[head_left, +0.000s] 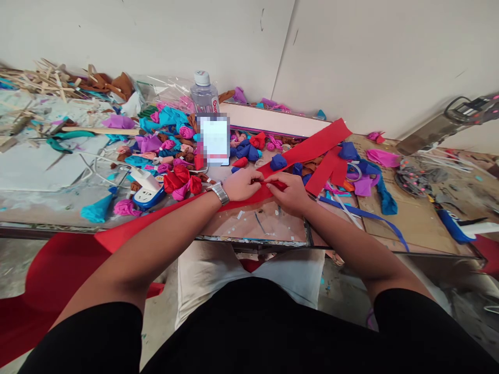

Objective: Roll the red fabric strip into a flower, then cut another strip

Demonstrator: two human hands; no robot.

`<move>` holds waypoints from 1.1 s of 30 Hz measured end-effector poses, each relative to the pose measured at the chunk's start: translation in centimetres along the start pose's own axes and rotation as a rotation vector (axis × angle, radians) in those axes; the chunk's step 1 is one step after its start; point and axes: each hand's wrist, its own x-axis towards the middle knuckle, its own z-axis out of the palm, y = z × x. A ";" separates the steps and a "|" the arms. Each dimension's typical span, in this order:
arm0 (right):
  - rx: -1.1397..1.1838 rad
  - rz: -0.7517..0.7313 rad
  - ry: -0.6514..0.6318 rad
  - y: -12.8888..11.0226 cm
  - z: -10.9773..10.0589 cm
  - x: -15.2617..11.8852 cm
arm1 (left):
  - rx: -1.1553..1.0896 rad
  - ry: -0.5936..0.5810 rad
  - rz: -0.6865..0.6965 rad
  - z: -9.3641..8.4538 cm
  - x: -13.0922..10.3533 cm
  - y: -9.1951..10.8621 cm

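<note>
A long red strip of paper or cloth (317,143) runs under my hands, from the upper right of the bench down over its front edge at the left. My left hand (242,185), with a metal watch (221,193) on the wrist, is closed in a pinch at the middle of the bench. Close by, fingertips almost meeting it, my right hand (290,192) is also pinched. Between them shows a small gathered red piece (276,185); I cannot tell whether it is part of the strip. Shorter red strips (327,169) lie beyond my right hand.
Crumpled coloured paper pieces (171,122) cover the bench's middle. A bottle (205,96) and a lit screen (214,137) stand behind my hands. Left are a power socket (148,195), green-handled pliers (62,141) and wooden sticks (50,80); right, a blue strip (374,218) and cardboard (413,208).
</note>
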 end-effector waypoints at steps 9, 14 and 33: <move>-0.006 -0.003 0.008 0.3 0.2 -0.1 | 0.058 0.016 -0.008 0.0 0.0 0.2; -0.016 -0.068 -0.004 0.5 0.2 0.0 | 0.070 0.010 -0.011 0.2 0.0 -0.1; 0.012 0.003 0.058 0.5 0.3 0.0 | 0.003 0.052 0.015 0.1 -0.1 0.1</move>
